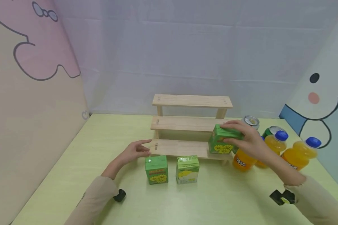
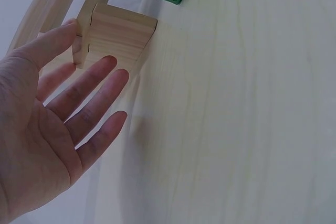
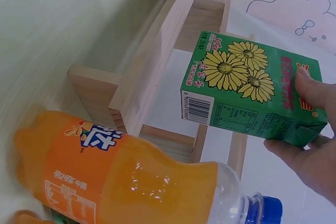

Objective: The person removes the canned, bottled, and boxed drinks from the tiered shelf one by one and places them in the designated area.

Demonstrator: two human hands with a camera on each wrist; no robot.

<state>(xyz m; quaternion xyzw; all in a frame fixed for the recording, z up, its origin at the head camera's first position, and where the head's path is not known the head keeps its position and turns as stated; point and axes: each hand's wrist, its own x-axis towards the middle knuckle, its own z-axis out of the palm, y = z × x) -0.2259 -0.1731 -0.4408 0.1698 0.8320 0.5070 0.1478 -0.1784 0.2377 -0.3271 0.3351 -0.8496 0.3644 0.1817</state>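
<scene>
My right hand (image 1: 249,139) grips a green drink carton (image 3: 247,85) with yellow flowers, thumb on one side and fingers on the other. In the head view the carton is over the right end of the lowest step of a wooden three-tier rack (image 1: 183,147); whether it touches the step I cannot tell. At the rack's left end is my left hand (image 1: 133,152), its fingers spread and holding nothing; in the left wrist view the thumb and index finger are beside the step's end (image 2: 118,32). Another green flower carton (image 1: 157,170) and a lighter green-yellow carton (image 1: 187,170) stand before the rack.
Orange soda bottles with blue caps (image 1: 299,153) stand right of the rack, close to my right forearm. Behind them are a silver-topped can (image 1: 250,122) and a green can (image 1: 273,130). A cloth backdrop (image 1: 186,56) rises behind the table (image 1: 115,131).
</scene>
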